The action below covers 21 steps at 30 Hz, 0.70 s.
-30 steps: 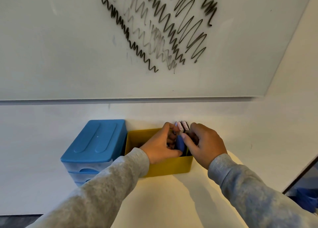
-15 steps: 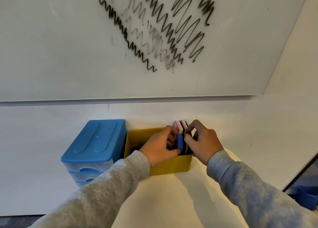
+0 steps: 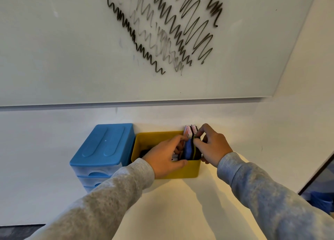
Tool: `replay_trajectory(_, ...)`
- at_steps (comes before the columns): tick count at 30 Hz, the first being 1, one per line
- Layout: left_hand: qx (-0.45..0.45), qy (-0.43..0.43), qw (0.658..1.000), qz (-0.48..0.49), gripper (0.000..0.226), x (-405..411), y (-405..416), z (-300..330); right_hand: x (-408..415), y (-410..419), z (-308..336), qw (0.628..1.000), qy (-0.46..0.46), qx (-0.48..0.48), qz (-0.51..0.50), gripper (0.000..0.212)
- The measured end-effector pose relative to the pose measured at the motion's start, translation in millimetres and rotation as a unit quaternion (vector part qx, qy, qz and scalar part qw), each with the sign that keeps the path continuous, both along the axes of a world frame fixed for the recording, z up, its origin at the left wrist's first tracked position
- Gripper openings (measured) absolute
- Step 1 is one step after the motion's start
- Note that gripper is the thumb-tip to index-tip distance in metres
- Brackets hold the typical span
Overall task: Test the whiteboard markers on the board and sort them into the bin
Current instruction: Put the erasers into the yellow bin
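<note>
The right hand (image 3: 213, 146) has slid up to pinch the erasers (image 3: 189, 131) at the yellow bin's (image 3: 180, 172) far right corner, while the left hand (image 3: 165, 159) digs with curled fingers for markers, mostly hidden inside, so hold the erasers aside.

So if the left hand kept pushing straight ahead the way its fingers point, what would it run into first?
Most likely the blue eraser standing in the yellow bin: the left hand reaches up and right into the bin, fingertips already at that eraser. Past it come the boxed erasers, though depth is hard to judge.
</note>
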<state>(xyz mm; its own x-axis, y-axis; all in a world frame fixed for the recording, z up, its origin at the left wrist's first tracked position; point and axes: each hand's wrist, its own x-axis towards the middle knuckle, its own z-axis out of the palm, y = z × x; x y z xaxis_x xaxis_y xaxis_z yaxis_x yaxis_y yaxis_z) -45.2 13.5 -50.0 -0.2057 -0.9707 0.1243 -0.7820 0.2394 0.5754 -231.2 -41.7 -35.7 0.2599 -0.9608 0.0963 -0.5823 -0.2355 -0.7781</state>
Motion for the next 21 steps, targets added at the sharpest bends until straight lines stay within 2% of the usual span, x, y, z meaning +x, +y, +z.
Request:
replay_trajectory(6, -0.026, -0.027, 0.999, 0.018, 0.057, 9, 10, -6, -1, 0, -10, 1.0, -0.006, 0.0, -0.009, 0.015)
replay_trajectory(12, -0.032, -0.031, 0.999, 0.028, 0.054, 11, 13, -14, 2, 3, -25, 0.996, -0.077, 0.02, -0.031, 0.022)
replay_trajectory(16, -0.045, -0.065, 0.996, 0.042, 0.052, 8, 11, -19, 6, 2, -36, 0.993, -0.109, 0.024, -0.037, 0.021)
replay_trajectory(21, -0.063, -0.078, 0.994, 0.05, 0.051, 4, 13, -18, 9, 3, -40, 0.987, -0.142, 0.061, -0.041, 0.042)
